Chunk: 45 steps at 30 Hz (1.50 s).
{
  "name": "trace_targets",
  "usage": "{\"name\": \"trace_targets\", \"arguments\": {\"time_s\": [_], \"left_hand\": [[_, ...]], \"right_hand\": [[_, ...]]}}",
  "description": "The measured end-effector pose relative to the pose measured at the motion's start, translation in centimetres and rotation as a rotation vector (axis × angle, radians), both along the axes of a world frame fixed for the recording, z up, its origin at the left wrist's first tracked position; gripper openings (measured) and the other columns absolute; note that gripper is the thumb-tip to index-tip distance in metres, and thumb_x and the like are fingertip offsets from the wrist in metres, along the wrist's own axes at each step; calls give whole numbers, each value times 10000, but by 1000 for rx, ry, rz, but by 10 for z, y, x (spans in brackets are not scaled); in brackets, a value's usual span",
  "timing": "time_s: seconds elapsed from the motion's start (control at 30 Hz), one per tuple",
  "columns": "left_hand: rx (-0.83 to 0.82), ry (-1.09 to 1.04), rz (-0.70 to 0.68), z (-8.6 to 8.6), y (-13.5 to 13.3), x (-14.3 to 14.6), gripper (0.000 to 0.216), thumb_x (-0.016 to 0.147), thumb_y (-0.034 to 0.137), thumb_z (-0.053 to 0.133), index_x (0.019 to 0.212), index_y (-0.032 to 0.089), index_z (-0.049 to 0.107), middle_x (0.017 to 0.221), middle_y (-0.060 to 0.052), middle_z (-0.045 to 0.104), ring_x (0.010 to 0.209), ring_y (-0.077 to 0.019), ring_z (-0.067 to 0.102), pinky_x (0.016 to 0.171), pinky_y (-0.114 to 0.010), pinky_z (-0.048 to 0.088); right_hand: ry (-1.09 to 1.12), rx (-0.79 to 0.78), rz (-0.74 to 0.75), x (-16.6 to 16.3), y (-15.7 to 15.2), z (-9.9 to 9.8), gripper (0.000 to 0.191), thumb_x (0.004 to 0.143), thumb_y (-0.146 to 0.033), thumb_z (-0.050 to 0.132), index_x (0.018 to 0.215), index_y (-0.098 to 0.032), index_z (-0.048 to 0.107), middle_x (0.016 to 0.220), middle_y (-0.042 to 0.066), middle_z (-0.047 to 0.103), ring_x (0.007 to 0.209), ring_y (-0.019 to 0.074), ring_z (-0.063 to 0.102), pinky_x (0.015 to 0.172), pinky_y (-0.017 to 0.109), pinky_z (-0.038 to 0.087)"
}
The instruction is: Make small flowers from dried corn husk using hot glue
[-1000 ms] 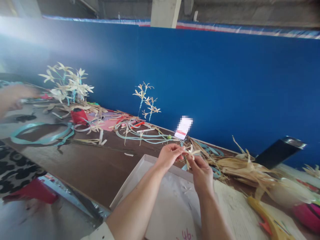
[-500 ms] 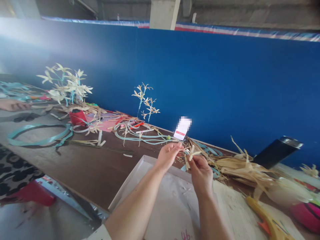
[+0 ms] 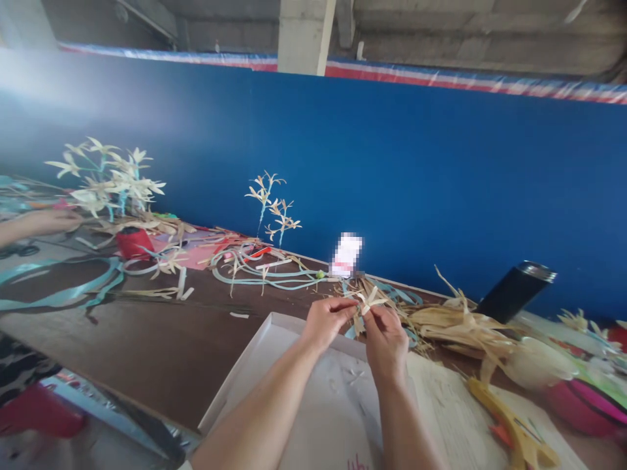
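Between my two hands is a small cream-coloured flower (image 3: 371,299) that looks made of dried husk. My right hand (image 3: 386,339) pinches its base from below. Thumb and fingers of my left hand (image 3: 327,321) are closed at the flower's left side, touching or nearly touching its petals; what lies in the pinch is too small to see clearly. Both hands are above the far edge of a shallow white box (image 3: 267,333). Just beyond them lie dried husk strips (image 3: 460,326) and pale blue ribbon.
A phone (image 3: 347,254) leans near the blue wall. Black flask (image 3: 514,292), yellow-handled tool (image 3: 509,418) and pink bowl (image 3: 582,405) are to the right. Finished flower sprays (image 3: 272,209) stand behind. At far left, another person's hand (image 3: 49,222) is near a red spool (image 3: 134,243).
My left hand has come closer to my right hand at the flower. The camera view has shifted slightly. At far left, the other person's hand reaches further in.
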<state>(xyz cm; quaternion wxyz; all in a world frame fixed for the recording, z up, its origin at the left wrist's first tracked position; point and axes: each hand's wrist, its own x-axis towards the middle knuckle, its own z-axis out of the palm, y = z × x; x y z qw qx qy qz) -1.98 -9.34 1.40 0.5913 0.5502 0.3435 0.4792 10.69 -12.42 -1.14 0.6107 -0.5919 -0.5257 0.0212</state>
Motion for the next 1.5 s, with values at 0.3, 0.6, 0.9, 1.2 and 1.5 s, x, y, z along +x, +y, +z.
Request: {"name": "trace_targets", "arguments": {"time_s": [0.3,0.6,0.9,1.2,1.5], "left_hand": [[156,-9,89,2,-5,4,217,731,293,630,872,161,730,897,-66,702,875,-196,626,803,-263,464],[208,36,101,6,-12,4,200,761,292,601,862,178,730,901,-67,664,875,-173,611,799,-250,463],[176,-32,61,0,-12,9,239,755,325,608,876,155,724,847,-62,655,729,-144,586,639,-222,462],[418,107,157,-16,-10,12,237,815,228,534,982,196,700,913,-67,641,833,-151,589,753,-233,477],[698,313,219,-15,-16,10,408,802,113,467,1174,227,588,982,-79,610,914,-179,560,857,-292,455]], "right_hand": [[-21,-3,1,-3,-1,2,228,777,-395,579,795,-185,667,817,46,616,688,161,555,665,284,459],[-42,27,-6,-3,-2,2,200,783,-375,578,795,-198,670,816,37,626,702,161,568,661,273,446],[-70,24,-28,-1,-3,4,179,786,-349,574,768,-197,668,789,29,621,708,163,564,660,260,421],[-127,45,-49,2,-2,3,190,782,-353,560,748,-188,646,759,28,603,675,157,532,631,261,404],[-106,55,-49,5,0,2,225,802,-404,553,744,-196,616,755,26,580,692,162,521,646,264,406]]}}
